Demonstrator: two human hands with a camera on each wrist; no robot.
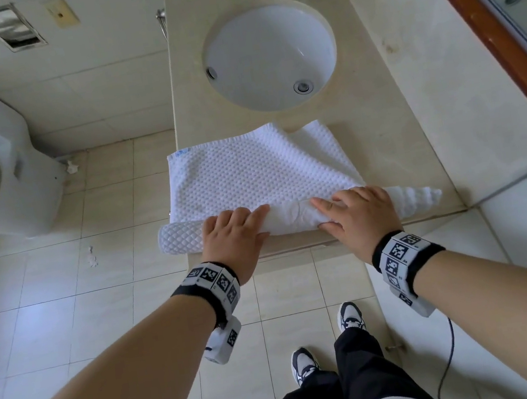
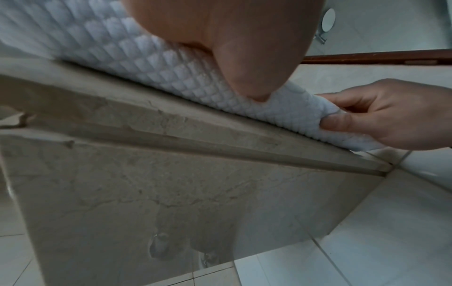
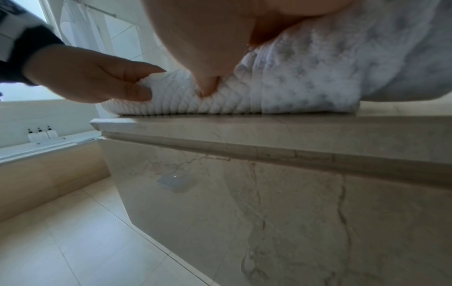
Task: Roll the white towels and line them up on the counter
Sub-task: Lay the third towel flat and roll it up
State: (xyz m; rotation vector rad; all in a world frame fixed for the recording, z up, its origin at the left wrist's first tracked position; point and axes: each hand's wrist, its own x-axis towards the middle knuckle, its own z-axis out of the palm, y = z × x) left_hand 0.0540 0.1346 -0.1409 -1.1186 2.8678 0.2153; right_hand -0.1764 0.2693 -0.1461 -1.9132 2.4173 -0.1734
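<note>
towel (image 1: 257,169): white, bumpy waffle weave, near edge rolled into a fat tube on the beige marble counter (image 1: 389,110)
left hand (image 1: 235,235): fingers and thumb wrapped round the roll
right hand (image 1: 358,215): same deal, clamped on it

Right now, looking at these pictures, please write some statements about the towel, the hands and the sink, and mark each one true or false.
1. Both hands hold the rolled part of the white towel. True: the left hand and right hand grip it.
2. The towel is fully rolled. False: most of it lies flat toward the sink.
3. The roll lies at the near edge of the counter. True.
4. The roll's left end stays within the counter. False: it overhangs the counter's left edge.
5. Water fills the sink. False: it looks empty.
</note>
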